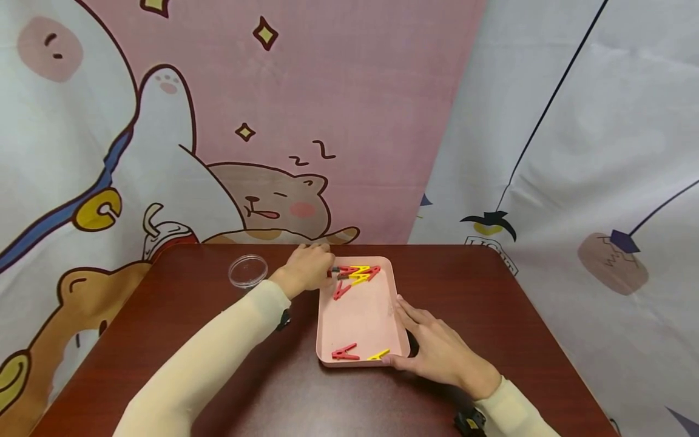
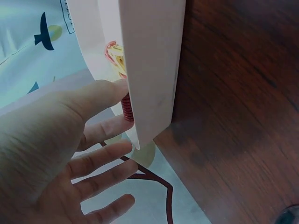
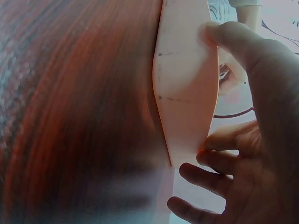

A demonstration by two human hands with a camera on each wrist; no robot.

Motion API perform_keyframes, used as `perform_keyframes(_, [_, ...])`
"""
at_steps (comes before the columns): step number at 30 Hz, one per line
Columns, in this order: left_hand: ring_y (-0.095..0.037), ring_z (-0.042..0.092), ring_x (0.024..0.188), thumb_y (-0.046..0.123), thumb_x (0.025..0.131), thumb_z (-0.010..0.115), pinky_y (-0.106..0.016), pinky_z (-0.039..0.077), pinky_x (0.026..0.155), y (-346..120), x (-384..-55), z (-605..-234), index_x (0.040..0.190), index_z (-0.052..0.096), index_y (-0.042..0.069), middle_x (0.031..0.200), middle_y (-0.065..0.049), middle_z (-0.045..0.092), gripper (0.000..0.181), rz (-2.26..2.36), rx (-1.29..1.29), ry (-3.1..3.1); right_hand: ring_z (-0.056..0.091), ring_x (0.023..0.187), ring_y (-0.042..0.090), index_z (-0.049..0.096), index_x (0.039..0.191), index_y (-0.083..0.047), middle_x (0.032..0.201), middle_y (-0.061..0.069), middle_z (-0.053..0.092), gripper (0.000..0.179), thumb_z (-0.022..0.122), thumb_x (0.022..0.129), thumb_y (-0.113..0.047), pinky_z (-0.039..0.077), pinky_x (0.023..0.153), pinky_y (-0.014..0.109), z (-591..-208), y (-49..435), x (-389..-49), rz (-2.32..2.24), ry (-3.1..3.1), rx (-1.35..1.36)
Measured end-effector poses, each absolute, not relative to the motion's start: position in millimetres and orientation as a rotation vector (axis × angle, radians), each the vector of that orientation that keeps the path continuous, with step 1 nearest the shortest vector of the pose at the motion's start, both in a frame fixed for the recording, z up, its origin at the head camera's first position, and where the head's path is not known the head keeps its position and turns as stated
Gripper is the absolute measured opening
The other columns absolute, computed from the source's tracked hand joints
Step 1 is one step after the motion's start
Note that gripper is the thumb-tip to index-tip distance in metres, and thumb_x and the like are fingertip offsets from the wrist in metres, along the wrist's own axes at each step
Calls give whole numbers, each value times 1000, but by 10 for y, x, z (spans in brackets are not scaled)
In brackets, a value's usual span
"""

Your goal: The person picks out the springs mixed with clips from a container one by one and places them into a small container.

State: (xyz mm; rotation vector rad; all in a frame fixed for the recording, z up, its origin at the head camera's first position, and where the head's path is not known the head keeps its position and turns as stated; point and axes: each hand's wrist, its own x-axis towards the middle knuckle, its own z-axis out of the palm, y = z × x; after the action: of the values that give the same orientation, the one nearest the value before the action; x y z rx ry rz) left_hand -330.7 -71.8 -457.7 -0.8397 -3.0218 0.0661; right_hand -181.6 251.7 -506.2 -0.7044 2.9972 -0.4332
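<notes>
Printed cloth (image 1: pixel 377 109) hangs behind a dark red-brown table (image 1: pixel 464 285). Pink tray (image 1: pixel 360 321) on the table, long axis running near to far.

Right hand (image 1: pixel 439 352): spread wide at the tray's near right corner, thumb at the near rim, fingertips against the right wall. Touches the tray; no closed hold on it to be seen.

Left hand (image 1: pixel 307 267): at the far left corner, thumb and forefinger inside the wall, other three fingers loose.

Clear round dish (image 1: pixel 248 271) near the left hand, on its left.

Red and yellow clips (image 1: pixel 359 278) bunched at the far end, a red clip (image 1: pixel 340 293) just nearer; another red clip and a yellow one at the near end.

Dark red ribbed piece (image 2: pixel 127 108): far left corner, long axis running thumb to forefinger; seemingly pinched, pressure cannot be judged. Left hand much the nearer.
</notes>
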Motion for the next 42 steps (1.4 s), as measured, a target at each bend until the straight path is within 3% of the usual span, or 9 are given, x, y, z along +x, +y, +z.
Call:
perform_keyframes(13, [-32, 73, 116, 45, 103, 90, -58, 64, 108, -810, -3211, -4642, 128, 84, 12, 125, -10, 78, 42, -63, -810, -2982, 60, 161, 41, 47, 178, -9, 189, 11, 41, 125, 69, 92, -97, 61, 120, 61, -5075, 2515, -1817, -439, 3008, -722])
perform_keyframes(22, [-29, 73, 111, 42, 102, 92, -55, 65, 101, -867, -3130, -4717, 117, 83, 14, 123, -9, 79, 33, -163, -794, -2930, 60, 160, 40, 46, 178, -9, 190, 10, 41, 125, 69, 92, -97, 61, 120, 62, -5087, 2513, -1814, -447, 3002, -712])
perform_keyframes(42, [-27, 72, 110, 43, 102, 92, -52, 62, 100, -976, -2963, -4767, 115, 82, 13, 123, -6, 80, 33, -243, -813, -2825, 58, 162, 40, 47, 178, -10, 190, 9, 40, 123, 73, 91, -94, 59, 122, 62, -5077, 2504, -1818, -464, 2991, -692])
